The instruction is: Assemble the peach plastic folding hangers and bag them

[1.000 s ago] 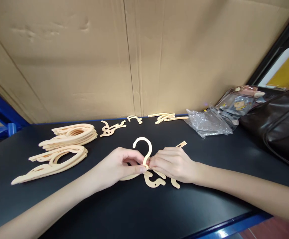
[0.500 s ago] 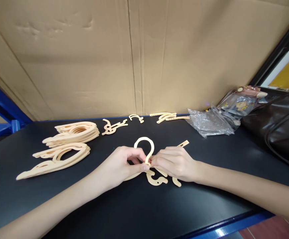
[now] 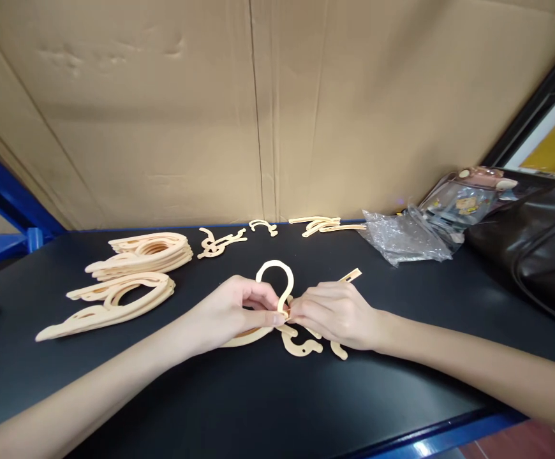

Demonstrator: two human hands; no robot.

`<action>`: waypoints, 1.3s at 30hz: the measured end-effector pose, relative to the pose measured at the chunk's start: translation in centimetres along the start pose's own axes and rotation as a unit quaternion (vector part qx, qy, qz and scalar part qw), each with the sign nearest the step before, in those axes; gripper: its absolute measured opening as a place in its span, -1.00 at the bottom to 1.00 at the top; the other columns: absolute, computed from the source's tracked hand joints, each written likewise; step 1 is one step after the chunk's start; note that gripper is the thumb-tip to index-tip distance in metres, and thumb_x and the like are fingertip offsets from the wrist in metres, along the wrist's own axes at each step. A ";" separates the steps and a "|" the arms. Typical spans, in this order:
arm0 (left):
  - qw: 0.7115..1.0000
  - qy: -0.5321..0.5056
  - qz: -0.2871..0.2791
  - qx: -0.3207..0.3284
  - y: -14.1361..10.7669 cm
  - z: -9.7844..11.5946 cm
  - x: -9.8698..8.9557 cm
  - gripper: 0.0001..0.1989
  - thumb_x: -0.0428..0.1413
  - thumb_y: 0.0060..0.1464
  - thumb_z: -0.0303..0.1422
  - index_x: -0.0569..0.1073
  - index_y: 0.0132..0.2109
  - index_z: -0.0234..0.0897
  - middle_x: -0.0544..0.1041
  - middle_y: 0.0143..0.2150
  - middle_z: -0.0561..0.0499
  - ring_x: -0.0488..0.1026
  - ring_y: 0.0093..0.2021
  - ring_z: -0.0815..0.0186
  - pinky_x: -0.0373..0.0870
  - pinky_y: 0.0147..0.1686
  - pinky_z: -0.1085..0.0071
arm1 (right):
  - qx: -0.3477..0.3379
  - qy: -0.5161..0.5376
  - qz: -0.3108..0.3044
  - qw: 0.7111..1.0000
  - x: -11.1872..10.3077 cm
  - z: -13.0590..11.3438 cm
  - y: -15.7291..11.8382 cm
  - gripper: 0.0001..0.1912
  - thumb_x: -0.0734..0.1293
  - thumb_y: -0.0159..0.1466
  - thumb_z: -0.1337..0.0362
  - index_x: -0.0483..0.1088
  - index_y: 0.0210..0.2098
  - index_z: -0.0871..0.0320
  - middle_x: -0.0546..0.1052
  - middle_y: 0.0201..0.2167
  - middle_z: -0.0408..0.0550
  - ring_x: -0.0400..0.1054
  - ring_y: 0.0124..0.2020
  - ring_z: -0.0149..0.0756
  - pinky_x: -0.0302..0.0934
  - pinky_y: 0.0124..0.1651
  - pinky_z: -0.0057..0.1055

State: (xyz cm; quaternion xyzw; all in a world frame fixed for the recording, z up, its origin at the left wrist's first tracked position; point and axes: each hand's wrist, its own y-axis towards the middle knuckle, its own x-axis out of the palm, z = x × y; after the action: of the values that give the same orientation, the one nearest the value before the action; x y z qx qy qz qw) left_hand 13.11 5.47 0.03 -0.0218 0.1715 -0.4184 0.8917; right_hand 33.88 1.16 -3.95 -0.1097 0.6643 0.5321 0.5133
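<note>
My left hand pinches the base of a cream plastic hanger hook between thumb and fingers. The hook's curve stands up above the fingertips. Below that hand a curved hanger arm sticks out, partly covered. My right hand is closed against the hook's base, with a slotted hanger arm showing behind its knuckles. Where the pieces meet, the fingers hide the joint. A loose hook piece lies on the black table just below the hands, and another piece's rounded end peeks out under the right hand.
Folded hangers lie in a back stack and a front stack at the left. Loose hooks and thin arms sit along the cardboard wall. At the right are a clear plastic bag, a bottle and a dark bag.
The left hand and upright hook have shifted slightly left, and more of the curved arm shows beneath that hand. The right hand stays nearly in place. The view has moved a little.
</note>
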 end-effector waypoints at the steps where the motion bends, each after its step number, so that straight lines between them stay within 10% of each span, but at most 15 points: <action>1: 1.000 0.003 0.002 -0.001 0.0 0.0 0.0 -0.80 0.25 -0.08 -0.27 0.49 -0.39 -0.34 0.54 -0.44 0.08 0.47 -0.36 0.39 0.34 -0.30 0.55 | 0.001 0.002 0.002 1.000 0.0 0.0 0.0 -0.71 0.11 0.38 0.41 0.41 -0.35 0.23 0.46 -0.54 -0.13 0.33 -0.50 -0.44 0.13 -0.43 -0.47; 20: 0.970 0.210 0.115 0.035 -0.3 -1.0 0.8 -0.83 0.15 0.04 -0.24 0.52 -0.41 -0.21 0.56 -0.42 0.14 0.48 -0.37 0.38 0.28 -0.40 0.55 | 0.044 -0.021 -0.006 0.999 0.4 -0.1 -0.1 -0.66 0.09 0.42 0.27 0.35 -0.41 0.19 0.45 -0.58 -0.15 0.29 -0.58 -0.46 0.13 -0.47 -0.52; 31: 0.965 0.193 0.172 0.051 -0.8 -0.8 2.2 -0.83 -0.01 0.18 -0.26 0.45 -0.18 -0.16 0.53 -0.38 0.18 0.43 -0.47 0.44 0.22 -0.54 0.57 | 0.162 0.116 0.042 0.979 0.1 0.3 0.2 -0.83 0.17 0.37 0.32 0.35 -0.11 0.13 0.56 -0.22 -0.10 0.46 -0.28 -0.41 0.30 -0.24 -0.51; 35: 0.907 0.351 0.212 0.090 -1.9 -0.5 2.3 -0.80 -0.03 0.21 -0.29 0.44 -0.07 -0.08 0.54 -0.35 0.19 0.44 -0.46 0.44 0.24 -0.54 0.56 | 0.290 0.166 0.057 0.941 0.0 1.1 0.2 -0.78 0.21 0.35 0.24 0.34 -0.03 0.07 0.54 -0.23 -0.16 0.45 -0.29 -0.42 0.30 -0.25 -0.53; 39: 0.735 0.557 0.279 0.270 -2.7 -0.3 2.8 -0.76 -0.05 0.22 -0.39 0.44 -0.05 -0.28 0.53 -0.36 0.06 0.47 -0.36 0.32 0.29 -0.50 0.46 | 0.340 0.195 0.060 0.918 0.0 1.4 0.2 -0.77 0.21 0.35 0.22 0.36 -0.03 0.04 0.54 -0.26 -0.19 0.45 -0.30 -0.43 0.30 -0.21 -0.53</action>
State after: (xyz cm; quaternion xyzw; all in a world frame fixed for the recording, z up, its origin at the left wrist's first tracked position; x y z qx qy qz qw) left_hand 12.73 1.63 -0.58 0.5054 0.5154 -0.1174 0.6820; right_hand 34.55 2.37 -3.68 0.0093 0.8975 0.2720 0.3470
